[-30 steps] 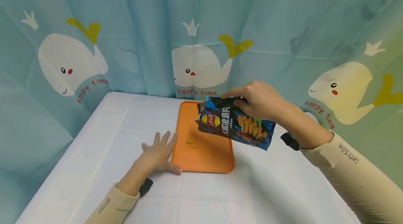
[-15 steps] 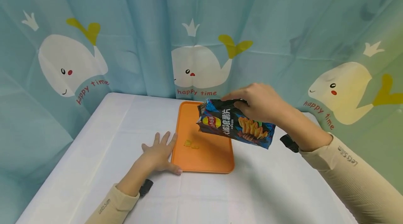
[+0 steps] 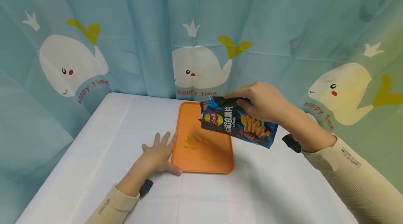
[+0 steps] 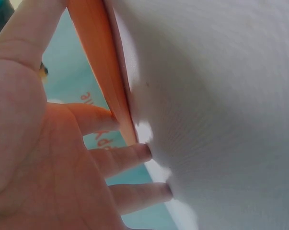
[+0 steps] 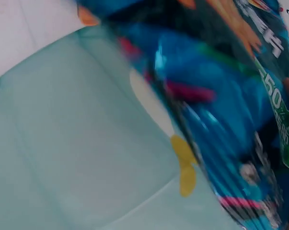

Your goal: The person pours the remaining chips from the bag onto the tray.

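My right hand (image 3: 262,101) grips a dark blue bag of potato chips (image 3: 234,120) by its upper side, above the orange tray (image 3: 207,162). The bag lies nearly sideways, its torn mouth pointing left and slightly down. Several yellow chips (image 3: 191,143) are on the tray, and blurred ones hang in the air below the bag. With fingers spread, my left hand (image 3: 160,152) rests at the tray's left edge, thumb by the near corner. In the left wrist view, fingertips (image 4: 143,152) touch the white cloth along the tray's side. Blue foil of the bag (image 5: 206,96) fills much of the right wrist view.
A white cloth (image 3: 126,122) covers the table. Behind it hangs a light blue curtain (image 3: 151,35) printed with white whales. Black straps (image 3: 292,142) show at both wrists, below beige sleeves (image 3: 355,168).
More chips have dropped from the bag onto the tray. The right hand and bag have shifted slightly, a little to the right. The left hand stays in place.
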`<control>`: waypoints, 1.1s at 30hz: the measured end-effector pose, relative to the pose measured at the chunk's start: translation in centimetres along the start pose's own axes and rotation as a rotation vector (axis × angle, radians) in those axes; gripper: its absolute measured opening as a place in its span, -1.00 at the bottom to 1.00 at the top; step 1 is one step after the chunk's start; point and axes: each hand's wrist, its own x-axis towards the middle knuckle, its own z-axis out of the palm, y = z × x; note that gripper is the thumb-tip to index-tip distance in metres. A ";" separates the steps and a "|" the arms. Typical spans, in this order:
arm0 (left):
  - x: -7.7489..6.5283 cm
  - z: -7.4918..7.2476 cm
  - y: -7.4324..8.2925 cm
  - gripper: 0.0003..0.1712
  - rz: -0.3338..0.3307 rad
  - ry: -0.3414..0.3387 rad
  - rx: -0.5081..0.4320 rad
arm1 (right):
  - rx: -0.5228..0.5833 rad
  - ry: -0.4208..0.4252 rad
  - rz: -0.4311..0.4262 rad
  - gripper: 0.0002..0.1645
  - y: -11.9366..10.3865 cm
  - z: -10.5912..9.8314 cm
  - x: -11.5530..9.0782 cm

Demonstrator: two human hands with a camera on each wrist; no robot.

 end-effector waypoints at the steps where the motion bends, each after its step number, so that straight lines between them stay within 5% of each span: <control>1: 0.0 0.1 -0.1 0.54 0.001 -0.001 0.001 | 0.002 0.008 0.003 -0.51 0.0 0.0 0.0; 33: 0.3 0.2 -0.1 0.56 -0.007 -0.013 -0.003 | -0.040 0.019 0.008 -0.50 0.3 -0.7 -0.6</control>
